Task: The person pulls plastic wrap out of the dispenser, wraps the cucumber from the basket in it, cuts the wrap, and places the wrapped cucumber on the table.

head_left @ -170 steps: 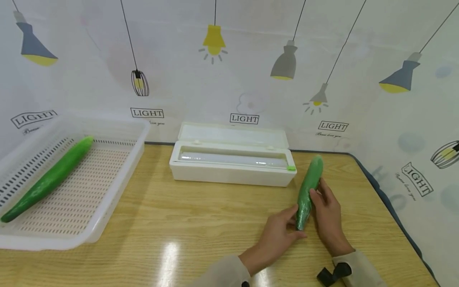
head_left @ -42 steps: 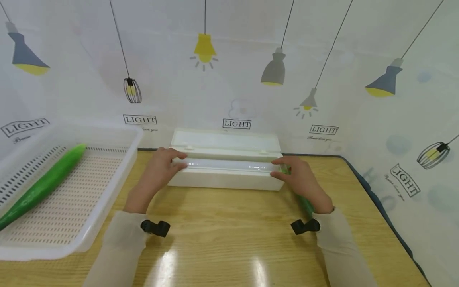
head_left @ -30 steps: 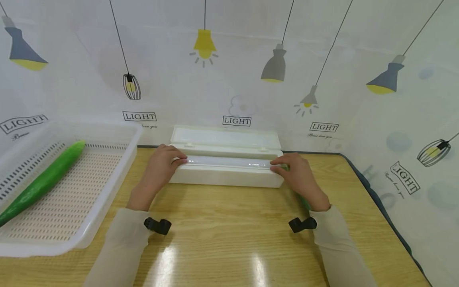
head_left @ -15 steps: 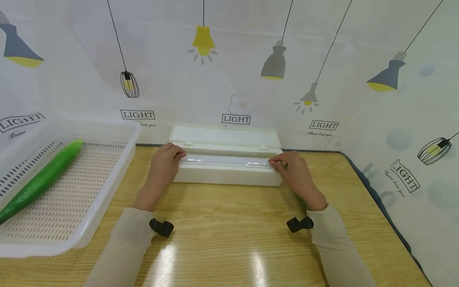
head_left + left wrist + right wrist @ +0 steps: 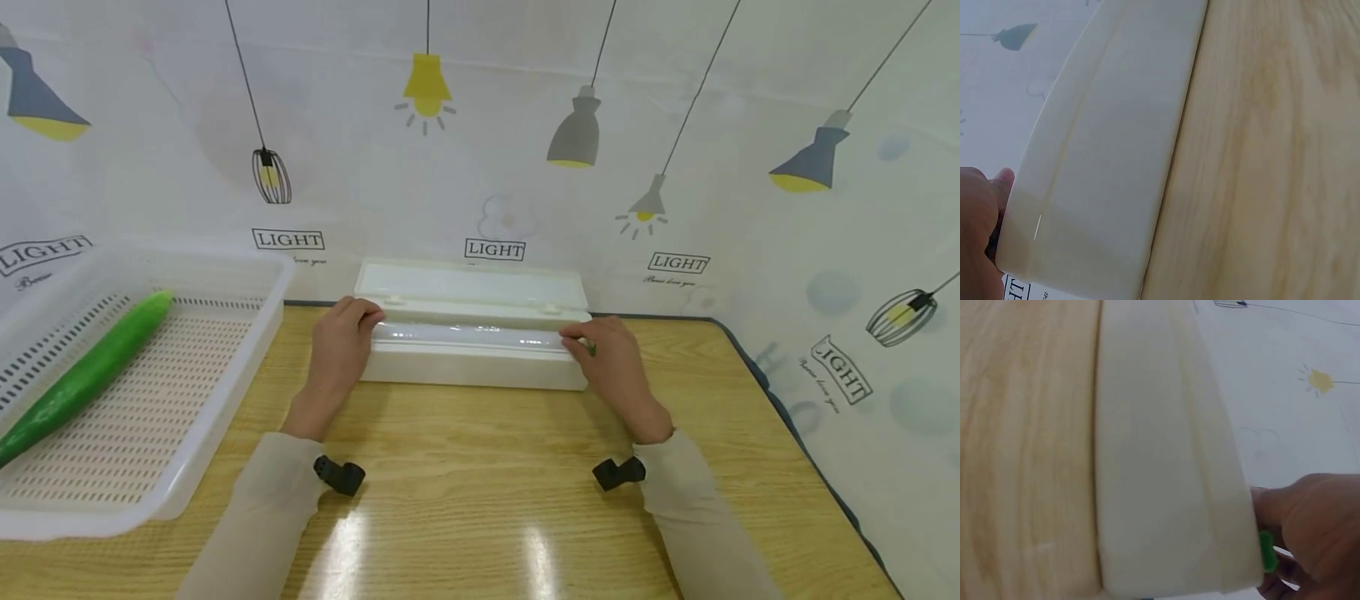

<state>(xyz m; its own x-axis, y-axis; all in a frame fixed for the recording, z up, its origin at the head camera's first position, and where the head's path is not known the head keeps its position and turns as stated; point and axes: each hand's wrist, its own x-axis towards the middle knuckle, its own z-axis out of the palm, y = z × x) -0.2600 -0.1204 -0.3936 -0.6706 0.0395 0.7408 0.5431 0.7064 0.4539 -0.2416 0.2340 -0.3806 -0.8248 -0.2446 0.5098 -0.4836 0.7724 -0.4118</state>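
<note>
A white cling-film dispenser (image 5: 472, 371) stands at the back of the wooden table with its lid up, the shiny film roll (image 5: 465, 335) lying along its top. My left hand (image 5: 367, 321) curls its fingers over the roll's left end. My right hand (image 5: 573, 337) pinches at the roll's right end, beside the small green cutter slide (image 5: 1266, 553). The left wrist view shows the dispenser's front wall (image 5: 1104, 175) with my left hand (image 5: 979, 231) at its end. In the right wrist view my right hand (image 5: 1310, 531) sits behind the dispenser's corner (image 5: 1160, 475).
A white perforated tray (image 5: 225, 392) on the left holds a long green cucumber (image 5: 82, 375). A printed backdrop stands close behind the dispenser. The table's right edge (image 5: 787, 417) runs near my right arm. Bare wood (image 5: 465, 483) lies between my forearms.
Earlier both hands held a wrapped cucumber at the right; it is now out of sight. They have moved to the dispenser's two ends and in the last second barely shifted.
</note>
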